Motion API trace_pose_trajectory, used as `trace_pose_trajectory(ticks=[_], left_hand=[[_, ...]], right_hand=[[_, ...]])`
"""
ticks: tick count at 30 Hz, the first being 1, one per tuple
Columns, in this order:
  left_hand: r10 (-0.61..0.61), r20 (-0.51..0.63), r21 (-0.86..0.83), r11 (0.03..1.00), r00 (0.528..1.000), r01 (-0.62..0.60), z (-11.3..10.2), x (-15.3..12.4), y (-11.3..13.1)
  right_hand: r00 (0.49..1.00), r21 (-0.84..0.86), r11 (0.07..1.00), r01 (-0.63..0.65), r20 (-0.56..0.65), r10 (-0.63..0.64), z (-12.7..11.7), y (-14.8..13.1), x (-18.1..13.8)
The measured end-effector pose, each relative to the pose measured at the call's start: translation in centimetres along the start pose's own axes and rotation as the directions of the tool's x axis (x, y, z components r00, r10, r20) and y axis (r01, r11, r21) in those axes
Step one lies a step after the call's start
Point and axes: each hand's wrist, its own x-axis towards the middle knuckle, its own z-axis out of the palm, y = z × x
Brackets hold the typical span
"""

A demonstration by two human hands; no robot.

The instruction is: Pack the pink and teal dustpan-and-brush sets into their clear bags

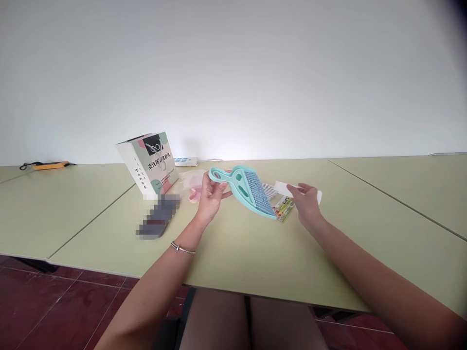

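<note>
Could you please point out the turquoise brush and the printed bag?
Turquoise brush (260, 194): head view, on its blue bristles.
Printed bag (155, 174): head view, on its front panel.

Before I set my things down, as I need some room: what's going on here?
A seated person's left hand holds a turquoise brush by the handle, above the table. The right hand grips a thin white piece. The printed bag stands off to the left, with a blurred dark object lying in front of it.
</note>
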Motion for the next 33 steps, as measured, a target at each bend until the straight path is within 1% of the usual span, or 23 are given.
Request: trace_pose_trajectory(ticks=[1, 2, 3, 4, 5, 6, 7, 8, 10, 12, 15, 17, 19, 20, 22, 23, 24, 25, 27, 29, 30, 31, 33], left_hand=[[0.001, 0.008, 0.006, 1.000, 1.000, -0.001, 0.0, -0.1, 0.1], [-0.001, 0.029, 0.012, 1.000, 1.000, 0.001, 0.1, -0.1, 0.2], [-0.005, 0.059, 0.018, 1.000, 0.998, 0.004, 0.3, -0.2, 0.3], [-0.011, 0.096, 0.022, 1.000, 0.995, 0.009, 0.5, -0.4, 0.4], [-0.017, 0.135, 0.026, 1.000, 0.991, 0.013, 0.6, -0.5, 0.4], [-0.020, 0.172, 0.029, 0.999, 0.985, 0.015, 0.8, -0.6, 0.4], [-0.018, 0.206, 0.032, 0.999, 0.978, 0.012, 1.0, -0.7, 0.4], [-0.002, 0.230, 0.034, 0.999, 0.973, -0.006, 1.1, -0.8, 0.4], [0.058, 0.247, 0.042, 0.997, 0.967, -0.071, 1.4, -1.0, 0.2], [0.119, 0.226, 0.066, 0.988, 0.967, -0.137, 1.7, -1.1, 0.2], [0.151, 0.184, 0.109, 0.979, 0.971, -0.173, 2.3, -1.4, 0.3], [0.158, 0.180, 0.131, 0.974, 0.971, -0.183, 2.5, -1.5, 0.6], [0.201, 0.136, 0.161, 0.962, 0.970, -0.221, 2.2, -1.4, 1.0], [0.239, 0.085, 0.183, 0.950, 0.967, -0.251, 1.8, -1.3, 1.2], [0.348, -0.059, 0.245, 0.914, 0.936, -0.324, 0.6, -0.7, 1.5], [0.405, -0.122, 0.283, 0.889, 0.906, -0.359, -0.1, -0.4, 1.6], [0.467, -0.163, 0.330, 0.856, 0.869, -0.398, -0.8, 0.0, 1.6], [0.525, -0.182, 0.391, 0.814, 0.831, -0.429, -1.5, 0.4, 1.5], [0.656, -0.150, 0.532, 0.684, 0.740, -0.499, -2.5, 0.9, 1.1], [0.741, -0.077, 0.649, 0.545, 0.668, -0.530, -3.2, 1.3, 0.3], [0.765, -0.037, 0.696, 0.482, 0.643, -0.533, -3.4, 1.4, -0.1], [0.776, -0.004, 0.732, 0.432, 0.631, -0.526, -3.6, 1.4, -0.6], [0.774, 0.036, 0.780, 0.374, 0.632, -0.502, -4.0, 1.5, -1.6]], right_hand=[[0.992, -0.048, 0.990, 0.129, -0.008, -0.130, 0.1, -0.4, -0.4], [0.956, -0.094, 0.952, 0.293, 0.052, -0.289, 0.2, -0.9, -1.1], [0.877, -0.125, 0.874, 0.470, 0.179, -0.446, 0.5, -1.3, -1.9], [0.762, -0.129, 0.775, 0.619, 0.339, -0.552, 0.9, -1.8, -2.6], [0.636, -0.102, 0.683, 0.723, 0.484, -0.600, 1.2, -2.1, -3.4], [0.543, -0.072, 0.621, 0.780, 0.572, -0.615, 1.5, -2.3, -3.9], [0.481, -0.051, 0.581, 0.813, 0.622, -0.618, 1.8, -2.5, -4.3], [0.452, -0.040, 0.562, 0.826, 0.641, -0.620, 1.9, -2.6, -4.4], [0.446, -0.039, 0.556, 0.830, 0.645, -0.621, 2.0, -2.7, -4.4], [0.449, -0.039, 0.554, 0.831, 0.636, -0.628, 1.9, -2.9, -4.3], [0.480, -0.066, 0.538, 0.840, 0.551, -0.683, 1.8, -3.4, -4.7], [0.486, -0.088, 0.512, 0.854, 0.484, -0.728, 1.7, -3.8, -5.1], [0.498, -0.111, 0.495, 0.862, 0.373, -0.783, 1.4, -4.2, -5.1], [0.513, -0.122, 0.500, 0.857, 0.284, -0.810, 1.2, -4.4, -4.9], [0.532, -0.149, 0.517, 0.843, 0.095, -0.841, 0.7, -4.7, -4.3], [0.529, -0.172, 0.515, 0.840, 0.046, -0.848, 0.5, -4.8, -3.8], [0.513, -0.201, 0.495, 0.845, 0.048, -0.857, 0.4, -4.7, -3.4], [0.483, -0.231, 0.453, 0.861, 0.094, -0.870, 0.4, -4.4, -3.0], [0.390, -0.265, 0.322, 0.909, 0.269, -0.880, 0.7, -3.4, -2.2], [0.287, -0.263, 0.184, 0.947, 0.440, -0.851, 1.4, -1.9, -1.6], [0.257, -0.278, 0.125, 0.952, 0.512, -0.820, 1.7, -1.1, -1.3], [0.245, -0.309, 0.072, 0.948, 0.570, -0.784, 1.9, -0.2, -1.0], [0.253, -0.367, -0.015, 0.930, 0.671, -0.697, 2.3, 1.2, -0.5]])
